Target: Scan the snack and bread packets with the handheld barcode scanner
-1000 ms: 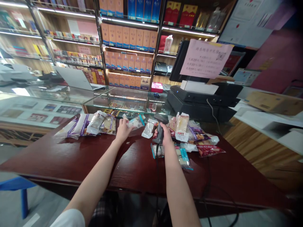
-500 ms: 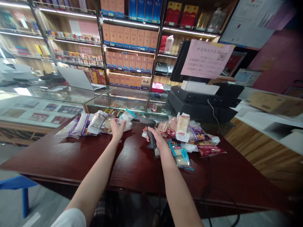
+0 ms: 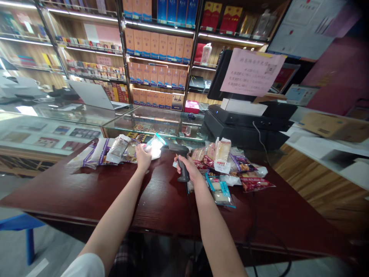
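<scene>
Left hand [image 3: 143, 157] was closed on a clear packet [image 3: 154, 148] with a blue-edged label, holding it just above the far part of the tabletop [image 3: 86, 196], its surface glaring white. Right hand [image 3: 190, 167] was wrapped around the grip of a black barcode scanner [image 3: 183, 165], whose head pointed left toward the clear packet, the two well short of touching. A black cable [image 3: 188, 204] ran from the scanner down across the tabletop. Wrapped snack packets lay in a row [image 3: 98, 152] beside left hand, and a looser pile [image 3: 230, 165] lay just right of right hand. Beyond stood a glass display case [image 3: 152, 119], and a black cash register [image 3: 242, 125] with a pink notice [image 3: 252, 72]; boxed goods filled the shelves [image 3: 157, 46] behind.
</scene>
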`<action>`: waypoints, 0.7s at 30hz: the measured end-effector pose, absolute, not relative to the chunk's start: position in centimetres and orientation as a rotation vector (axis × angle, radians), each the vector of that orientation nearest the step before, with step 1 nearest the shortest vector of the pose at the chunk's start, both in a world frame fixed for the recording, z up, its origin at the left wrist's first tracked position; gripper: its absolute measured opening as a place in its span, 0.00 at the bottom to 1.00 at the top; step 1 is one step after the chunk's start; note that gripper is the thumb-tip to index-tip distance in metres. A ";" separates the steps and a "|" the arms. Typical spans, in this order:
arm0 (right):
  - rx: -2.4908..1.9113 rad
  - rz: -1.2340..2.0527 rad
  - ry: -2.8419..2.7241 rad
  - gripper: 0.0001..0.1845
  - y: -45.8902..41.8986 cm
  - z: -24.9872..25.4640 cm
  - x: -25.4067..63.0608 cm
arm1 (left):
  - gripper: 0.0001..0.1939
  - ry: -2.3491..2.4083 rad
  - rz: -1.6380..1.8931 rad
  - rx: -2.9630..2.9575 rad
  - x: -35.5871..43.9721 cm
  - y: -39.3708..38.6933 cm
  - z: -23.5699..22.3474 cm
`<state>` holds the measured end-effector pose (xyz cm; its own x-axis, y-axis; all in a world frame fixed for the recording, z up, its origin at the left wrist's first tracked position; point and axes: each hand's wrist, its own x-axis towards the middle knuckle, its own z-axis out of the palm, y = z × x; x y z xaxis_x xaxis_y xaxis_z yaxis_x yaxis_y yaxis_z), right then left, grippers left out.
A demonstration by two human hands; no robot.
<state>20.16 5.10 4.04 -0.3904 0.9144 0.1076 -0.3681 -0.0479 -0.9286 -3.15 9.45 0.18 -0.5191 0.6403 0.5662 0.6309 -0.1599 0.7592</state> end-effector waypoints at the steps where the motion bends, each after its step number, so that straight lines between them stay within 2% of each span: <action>1: -0.666 1.633 -1.214 0.17 5.1 4.1 20.2 | 0.17 2.033 1.828 1.534 -3.2 9.5 0.1; 13: -0.681 1.601 -1.213 0.19 5.2 4.0 20.3 | 0.23 2.091 1.910 1.427 -3.6 9.1 0.7; 17: -0.690 1.601 -1.184 0.19 5.3 3.9 20.4 | 0.36 2.238 1.739 1.389 -3.9 8.9 0.6; 21: -0.686 1.592 -1.182 0.18 5.2 4.0 20.3 | 0.38 2.452 1.514 1.539 -3.3 8.1 0.8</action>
